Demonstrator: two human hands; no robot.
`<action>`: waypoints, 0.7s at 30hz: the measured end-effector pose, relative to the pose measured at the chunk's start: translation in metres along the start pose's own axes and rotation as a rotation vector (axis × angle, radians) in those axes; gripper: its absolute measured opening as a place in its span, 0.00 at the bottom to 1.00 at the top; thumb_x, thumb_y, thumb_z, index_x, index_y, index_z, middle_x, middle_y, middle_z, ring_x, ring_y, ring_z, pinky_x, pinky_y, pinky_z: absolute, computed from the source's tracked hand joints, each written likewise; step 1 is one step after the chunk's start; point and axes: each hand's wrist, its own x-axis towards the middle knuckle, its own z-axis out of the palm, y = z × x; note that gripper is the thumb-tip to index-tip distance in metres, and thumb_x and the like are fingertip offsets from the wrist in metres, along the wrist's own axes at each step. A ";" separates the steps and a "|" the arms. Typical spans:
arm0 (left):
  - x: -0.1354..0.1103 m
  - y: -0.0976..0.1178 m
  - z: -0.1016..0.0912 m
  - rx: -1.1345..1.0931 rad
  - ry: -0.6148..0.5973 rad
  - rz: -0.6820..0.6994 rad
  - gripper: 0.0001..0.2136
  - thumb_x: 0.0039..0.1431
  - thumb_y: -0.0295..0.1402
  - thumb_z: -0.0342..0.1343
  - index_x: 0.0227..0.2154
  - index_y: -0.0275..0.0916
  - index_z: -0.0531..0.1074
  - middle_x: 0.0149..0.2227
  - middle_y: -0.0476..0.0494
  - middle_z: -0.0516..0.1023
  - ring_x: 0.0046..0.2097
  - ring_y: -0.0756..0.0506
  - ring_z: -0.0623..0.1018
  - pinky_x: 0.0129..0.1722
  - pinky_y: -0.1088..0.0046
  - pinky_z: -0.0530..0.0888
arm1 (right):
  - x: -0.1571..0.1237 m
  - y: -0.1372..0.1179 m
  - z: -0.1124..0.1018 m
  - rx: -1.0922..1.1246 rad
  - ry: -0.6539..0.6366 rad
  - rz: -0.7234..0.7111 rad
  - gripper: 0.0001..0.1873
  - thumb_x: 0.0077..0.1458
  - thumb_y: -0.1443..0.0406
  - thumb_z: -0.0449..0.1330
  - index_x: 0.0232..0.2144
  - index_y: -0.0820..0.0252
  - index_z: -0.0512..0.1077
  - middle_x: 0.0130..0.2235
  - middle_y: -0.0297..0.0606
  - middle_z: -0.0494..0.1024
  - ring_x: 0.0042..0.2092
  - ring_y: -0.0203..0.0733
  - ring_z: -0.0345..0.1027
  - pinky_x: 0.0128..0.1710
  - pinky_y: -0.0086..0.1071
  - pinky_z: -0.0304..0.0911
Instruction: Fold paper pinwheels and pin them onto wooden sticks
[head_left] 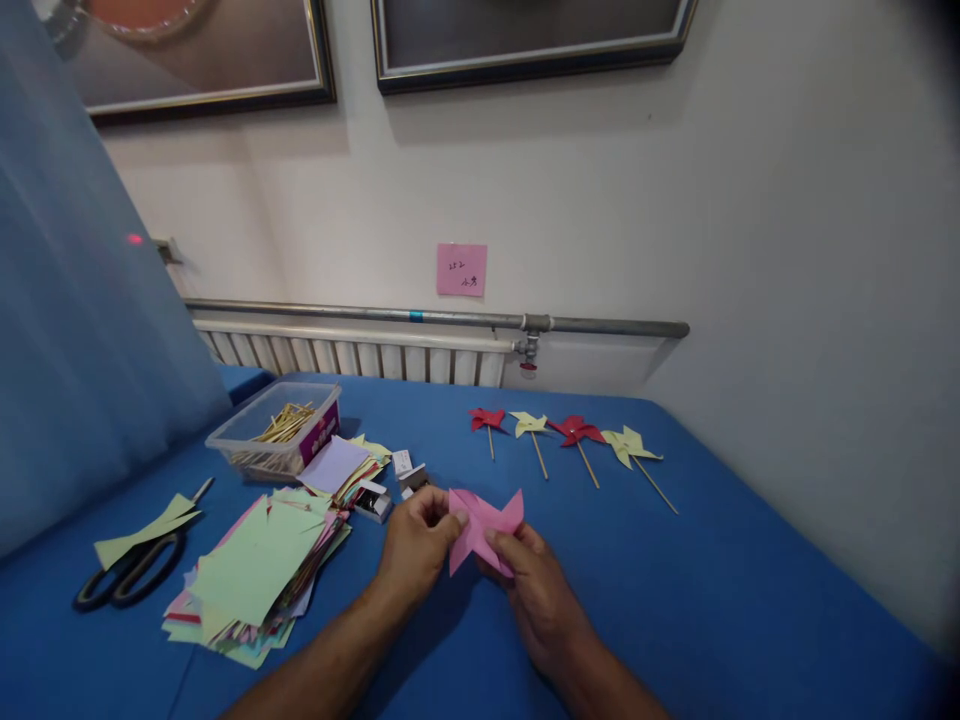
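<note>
Between my two hands, above the blue table, is a pink paper pinwheel (480, 518) with its points folded in toward the middle. My left hand (420, 540) pinches its left side, thumb near the centre. On the lower right, my right hand (531, 575) grips it with the thumb on top and the fingers behind. No stick shows on this pinwheel. Just beyond my left hand stand small open boxes (373, 501) with dark contents I cannot make out. Farther back lie finished pinwheels on sticks, two red (577, 431) and two pale yellow (631, 446).
Left of my hands lies a stack of coloured paper sheets (255, 560), with a smaller pile (337, 464) behind it. A clear plastic tub (322, 410) holds thin sticks. Black-handled scissors (142, 580) lie under green paper scraps. A radiator and pipe (615, 327) run along the wall.
</note>
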 end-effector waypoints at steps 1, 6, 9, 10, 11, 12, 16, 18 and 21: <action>-0.002 -0.001 0.001 0.058 0.022 0.046 0.10 0.51 0.40 0.65 0.27 0.39 0.75 0.26 0.50 0.75 0.29 0.48 0.72 0.33 0.72 0.69 | 0.000 0.000 0.000 0.002 0.005 -0.001 0.19 0.43 0.59 0.74 0.39 0.60 0.83 0.38 0.42 0.87 0.41 0.51 0.79 0.46 0.41 0.72; -0.014 -0.002 0.002 0.429 0.079 0.399 0.06 0.62 0.29 0.56 0.29 0.40 0.75 0.29 0.48 0.76 0.33 0.47 0.74 0.37 0.71 0.69 | -0.001 -0.001 0.002 -0.022 0.008 -0.028 0.18 0.45 0.59 0.73 0.40 0.59 0.83 0.39 0.42 0.87 0.43 0.51 0.79 0.47 0.41 0.71; -0.018 -0.002 0.003 0.599 0.095 0.677 0.08 0.65 0.25 0.54 0.31 0.39 0.76 0.32 0.45 0.78 0.37 0.46 0.76 0.40 0.69 0.69 | -0.003 -0.003 0.005 -0.017 0.000 -0.039 0.15 0.44 0.60 0.73 0.37 0.59 0.83 0.38 0.41 0.86 0.43 0.52 0.79 0.48 0.41 0.70; -0.019 -0.002 0.003 0.653 0.104 0.756 0.09 0.66 0.24 0.53 0.32 0.39 0.76 0.33 0.45 0.79 0.37 0.45 0.76 0.40 0.68 0.69 | -0.004 -0.004 0.006 -0.018 -0.007 -0.038 0.14 0.44 0.60 0.73 0.36 0.59 0.83 0.38 0.41 0.86 0.44 0.52 0.78 0.47 0.41 0.70; -0.020 -0.002 0.004 0.708 0.113 0.821 0.10 0.67 0.24 0.53 0.32 0.39 0.77 0.33 0.44 0.79 0.37 0.45 0.76 0.40 0.68 0.69 | -0.005 -0.004 0.007 -0.017 -0.014 -0.039 0.13 0.44 0.60 0.73 0.35 0.58 0.83 0.37 0.41 0.86 0.44 0.52 0.78 0.47 0.41 0.70; -0.020 -0.003 0.004 0.760 0.120 0.874 0.10 0.68 0.24 0.53 0.32 0.39 0.77 0.33 0.43 0.79 0.37 0.45 0.76 0.40 0.67 0.69 | -0.006 -0.005 0.009 -0.014 -0.021 -0.042 0.13 0.44 0.61 0.73 0.34 0.59 0.83 0.37 0.41 0.86 0.44 0.52 0.78 0.47 0.41 0.70; -0.021 -0.004 0.005 0.870 0.132 1.018 0.12 0.70 0.24 0.52 0.33 0.39 0.78 0.32 0.43 0.77 0.36 0.45 0.73 0.38 0.67 0.66 | -0.009 -0.007 0.012 0.031 -0.020 -0.043 0.11 0.43 0.62 0.73 0.32 0.59 0.82 0.36 0.40 0.86 0.42 0.50 0.78 0.46 0.39 0.70; -0.020 -0.004 0.005 0.892 0.127 1.047 0.13 0.71 0.24 0.51 0.33 0.39 0.79 0.32 0.44 0.77 0.35 0.45 0.73 0.37 0.66 0.65 | -0.010 -0.008 0.012 0.055 -0.013 -0.028 0.13 0.42 0.63 0.73 0.34 0.59 0.82 0.37 0.39 0.86 0.41 0.50 0.78 0.46 0.38 0.70; -0.020 -0.003 0.004 0.915 0.107 1.051 0.13 0.71 0.25 0.50 0.34 0.39 0.78 0.32 0.44 0.77 0.35 0.45 0.72 0.37 0.66 0.64 | -0.010 -0.008 0.011 0.079 -0.017 -0.006 0.15 0.41 0.63 0.74 0.36 0.60 0.83 0.37 0.39 0.86 0.41 0.50 0.78 0.46 0.38 0.69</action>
